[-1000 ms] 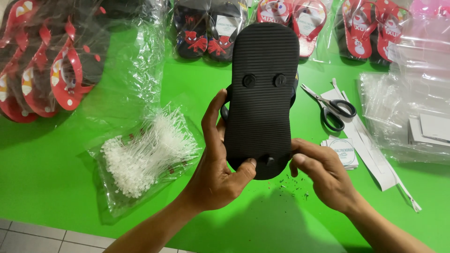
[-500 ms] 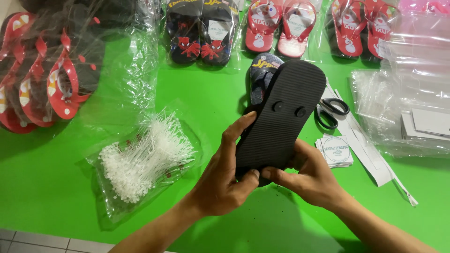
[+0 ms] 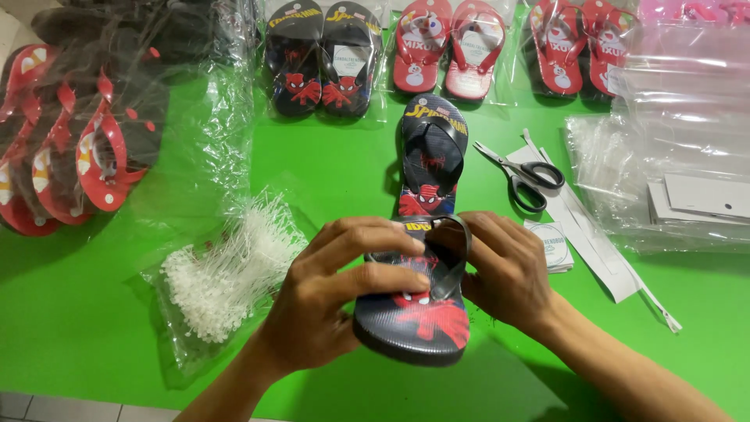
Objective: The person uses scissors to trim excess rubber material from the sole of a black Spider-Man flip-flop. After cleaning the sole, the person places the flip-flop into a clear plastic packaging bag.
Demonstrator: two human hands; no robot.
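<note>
Dark flip-flop (image 3: 412, 316) is grasped by left hand (image 3: 328, 301) and right hand (image 3: 504, 270) fingers, above open green table (image 3: 94, 312).

Left hand (image 3: 328, 301): bare, no glove, no ring showing.
Right hand (image 3: 504, 270): bare too, nails short.
Forearms: both uncovered, no sleeve in sight.
Wrists: no watch, no band.

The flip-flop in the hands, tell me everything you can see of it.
The held flip-flop is small and dark, with a red spider figure printed on its heel end and a dark glossy strap; it looks like foam rubber. It is held top side up above the green table, heel toward the camera. The left hand wraps over its side and middle, and the right hand pinches the strap. Its toe end is hidden.
</note>
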